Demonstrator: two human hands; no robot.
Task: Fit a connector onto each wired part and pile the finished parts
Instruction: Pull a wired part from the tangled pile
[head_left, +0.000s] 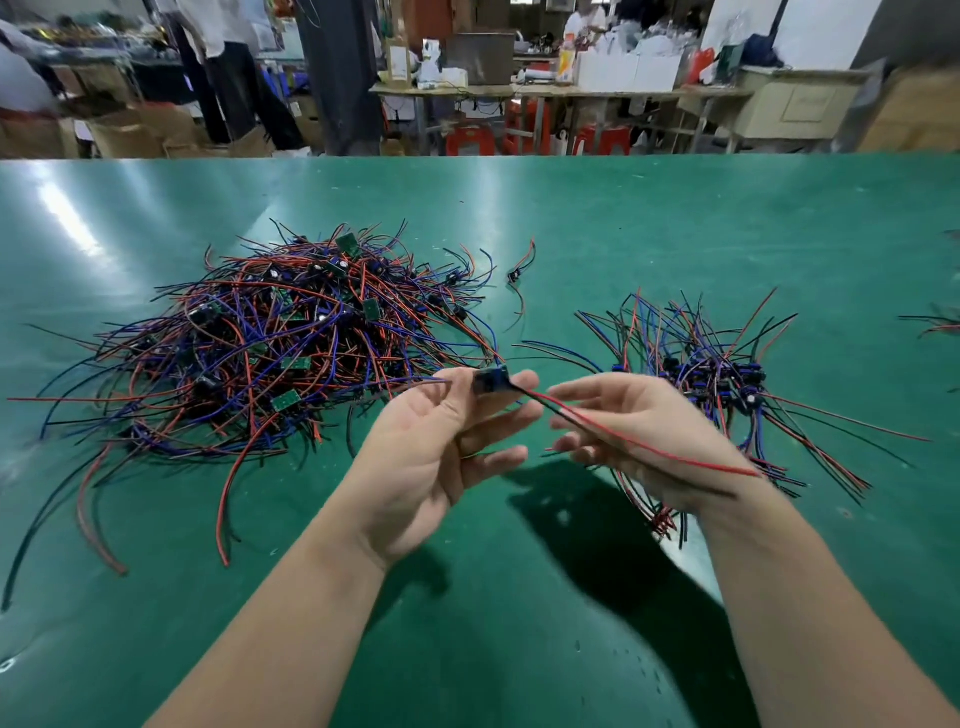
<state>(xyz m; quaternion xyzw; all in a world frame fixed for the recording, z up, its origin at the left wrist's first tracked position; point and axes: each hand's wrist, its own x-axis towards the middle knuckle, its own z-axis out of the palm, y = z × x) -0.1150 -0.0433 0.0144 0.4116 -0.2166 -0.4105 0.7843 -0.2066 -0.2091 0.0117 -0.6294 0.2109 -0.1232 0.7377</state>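
- The left hand (431, 447) is holding up the wired part (491, 379) above the middle of the desk (623, 218), its fingers (524, 382) pinching the small dark module body.
- The right hand (639, 441) is lying open, fingers loose, with the part's red and black leads (649, 447) trailing across it.
- The part is looking light; its leads are thin and floppy, so gripping the rigid module is likely safer than tugging the wire.
- The smaller pile (711, 374) is sitting toward the desk's right edge.
- The larger tangled heap (291, 338) is sprawling left of the middle.
- A stray part (515, 275) is lying nearer the far edge.
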